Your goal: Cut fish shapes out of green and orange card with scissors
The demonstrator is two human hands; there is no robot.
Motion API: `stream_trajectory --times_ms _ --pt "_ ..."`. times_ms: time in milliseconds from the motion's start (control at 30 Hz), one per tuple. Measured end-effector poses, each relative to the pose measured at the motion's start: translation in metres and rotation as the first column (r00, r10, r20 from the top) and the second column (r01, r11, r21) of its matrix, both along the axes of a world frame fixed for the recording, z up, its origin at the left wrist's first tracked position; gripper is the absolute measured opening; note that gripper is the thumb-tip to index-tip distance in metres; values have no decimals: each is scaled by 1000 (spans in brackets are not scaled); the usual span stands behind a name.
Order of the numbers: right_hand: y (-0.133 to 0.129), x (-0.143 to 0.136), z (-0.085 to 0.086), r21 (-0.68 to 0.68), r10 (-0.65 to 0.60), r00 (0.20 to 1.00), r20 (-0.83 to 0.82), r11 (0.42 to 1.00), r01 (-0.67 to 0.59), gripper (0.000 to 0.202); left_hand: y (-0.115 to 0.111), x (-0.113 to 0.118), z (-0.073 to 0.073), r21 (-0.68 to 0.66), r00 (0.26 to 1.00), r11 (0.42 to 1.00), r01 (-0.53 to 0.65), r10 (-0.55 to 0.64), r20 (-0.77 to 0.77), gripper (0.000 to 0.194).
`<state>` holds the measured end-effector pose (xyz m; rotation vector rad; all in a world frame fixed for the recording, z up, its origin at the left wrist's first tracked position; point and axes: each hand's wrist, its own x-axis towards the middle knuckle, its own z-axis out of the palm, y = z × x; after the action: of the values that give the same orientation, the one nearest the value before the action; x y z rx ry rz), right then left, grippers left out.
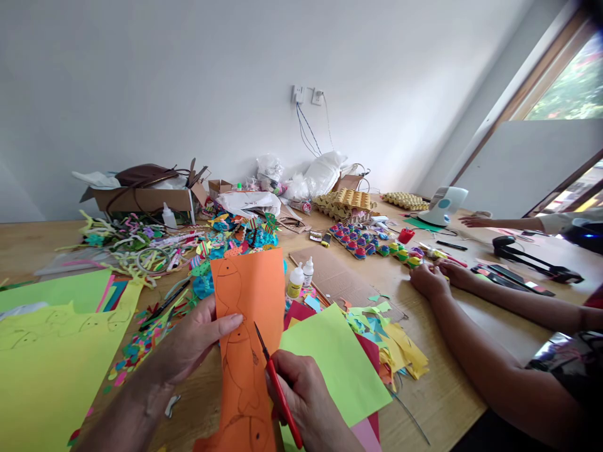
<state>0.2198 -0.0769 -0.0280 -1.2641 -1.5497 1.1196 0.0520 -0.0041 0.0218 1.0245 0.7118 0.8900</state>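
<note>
Scissors (pixel 284 394) w/ red handles sit in the R hand (pixel 308 386), head view (the only one): fingers closed round the handles, blades looking together or nearly so, tip over the orange sheet (pixel 264 282). That sheet is upright-ish, front and centre, pinched at its L edge by the L hand (pixel 200 339), thumb on the near face, fingers mostly hidden behind.

Progress, approx.: three fish outlines (pixel 239 351) run down the sheet in dark line (the lowest is cropped by the frame). Drawing there looks done; all three seem to be part of the sheet, none cut free, so most cutting appears left. Can't tell if a slit has been started by the blades.

Far L, a yellow sheet (pixel 42 395) also bears fish drawings, attached, w/ an uneven top edge, prob. trimmed. A plain green sheet (pixel 332 361) lies just R of the R hand; no marks visible on it. Paper scraps (pixel 407 351) lie beyond, plus two glue bottles (pixel 295 282) behind. Co-worker's hands (pixel 431 279) are farther R, near painted egg-carton cups (pixel 351 242); details too small.
</note>
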Motion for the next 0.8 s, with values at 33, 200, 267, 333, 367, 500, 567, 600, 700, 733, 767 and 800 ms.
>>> stream_trajectory --times_ms 33,200,267,333,367,500,567,600,700,733,767,800 --pt "0 0 1 -6 5 1000 -7 1000 -5 38 0 1 1 -3 1000 1000 -13 13 -7 25" --pt "0 -1 6 -13 -3 999 -32 1000 2 38 -2 7 1 -17 999 999 -32 31 -32 22" --pt "0 -2 7 -44 6 997 -74 999 -9 38 -3 8 -1 -8 999 999 -31 30 -35 22" --pt "0 -3 8 -91 21 992 -125 995 -33 36 -3 7 -4 0 999 1000 -3 3 -39 23" --pt "0 -4 9 -114 25 989 -149 993 -43 36 -3 6 -4 5 999 1000 9 -9 -40 24" --pt "1 -4 9 -113 11 985 -171 993 -31 42 -3 7 -6 1 999 1000 24 -24 -21 27" --pt "2 -4 8 -90 5 986 -169 996 -20 46 -3 8 -6 -11 999 999 34 -34 -18 27" --pt "2 -4 8 -91 5 984 -176 996 -22 48 -2 8 -7 -15 999 999 39 -39 -21 27" --pt "2 -6 5 -112 4 976 -218 993 -29 53 -2 8 -8 -18 998 999 50 -50 -27 30" --pt "2 -6 3 -117 3 972 -236 993 -31 55 -3 8 -8 -17 999 999 46 -47 -26 31" --pt "2 -7 3 -119 0 968 -250 992 -31 56 -3 7 -8 -15 999 999 39 -40 -27 32" --pt "2 -7 2 -120 -3 966 -258 992 -29 58 -3 7 -8 -14 999 999 33 -33 -29 33"
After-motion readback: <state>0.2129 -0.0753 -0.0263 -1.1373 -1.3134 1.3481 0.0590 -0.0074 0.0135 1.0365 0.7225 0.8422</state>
